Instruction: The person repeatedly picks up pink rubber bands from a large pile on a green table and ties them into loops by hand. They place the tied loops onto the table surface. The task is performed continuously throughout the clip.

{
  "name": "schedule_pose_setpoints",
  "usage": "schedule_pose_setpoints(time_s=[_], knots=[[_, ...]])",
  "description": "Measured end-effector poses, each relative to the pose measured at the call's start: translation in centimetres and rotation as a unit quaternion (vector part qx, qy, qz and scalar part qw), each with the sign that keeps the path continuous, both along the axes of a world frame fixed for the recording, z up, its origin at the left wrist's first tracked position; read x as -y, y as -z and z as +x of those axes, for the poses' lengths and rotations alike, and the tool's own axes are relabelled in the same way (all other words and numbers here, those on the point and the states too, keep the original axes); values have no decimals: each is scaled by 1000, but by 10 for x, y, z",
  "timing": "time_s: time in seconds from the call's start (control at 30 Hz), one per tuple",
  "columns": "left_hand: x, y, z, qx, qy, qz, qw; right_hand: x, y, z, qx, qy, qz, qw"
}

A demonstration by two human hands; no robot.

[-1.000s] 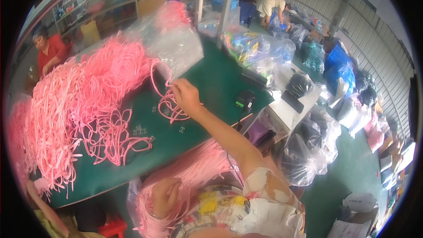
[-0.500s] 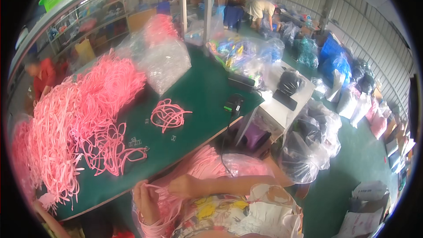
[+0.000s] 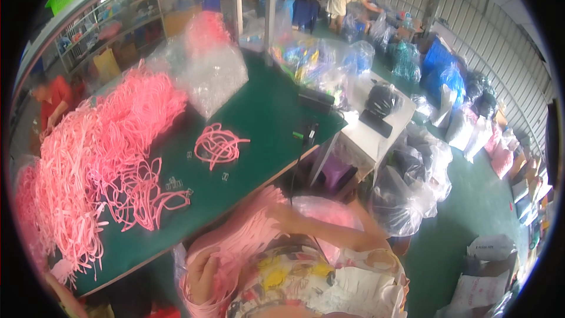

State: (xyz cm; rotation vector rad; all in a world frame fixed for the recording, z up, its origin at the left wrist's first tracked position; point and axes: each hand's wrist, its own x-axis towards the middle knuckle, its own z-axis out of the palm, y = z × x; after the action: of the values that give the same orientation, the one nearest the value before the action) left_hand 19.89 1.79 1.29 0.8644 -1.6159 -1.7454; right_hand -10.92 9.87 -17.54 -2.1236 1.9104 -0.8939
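The pink cords (image 3: 244, 224) could tangle if the loops round the wrist of the left hand (image 3: 202, 274) slipped. They lie just off the bench's (image 3: 271, 112) near edge, beneath both hands; the left curls among them, the right hand (image 3: 283, 218) blurs above, and I cannot tell whether either grips.

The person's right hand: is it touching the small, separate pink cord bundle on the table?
Apart. The head view shows green tabletop between the right hand and the small pink cord bundle.
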Motion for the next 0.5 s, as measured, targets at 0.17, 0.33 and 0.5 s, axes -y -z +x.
schedule_pose_setpoints(time_s=[0.17, 0.33, 0.5], knots=[[0, -1, -3, 72, 6, -427, 902, -11, 8, -10, 49, -47, -37, 997], [-8, -12, 16, 54, 19, 14, 998, -19, -29, -2, 78, 44, 0, 996], [-5, -14, 22, 35, -28, 46, 998, -24, -35, -4, 55, 16, 100, 993]])
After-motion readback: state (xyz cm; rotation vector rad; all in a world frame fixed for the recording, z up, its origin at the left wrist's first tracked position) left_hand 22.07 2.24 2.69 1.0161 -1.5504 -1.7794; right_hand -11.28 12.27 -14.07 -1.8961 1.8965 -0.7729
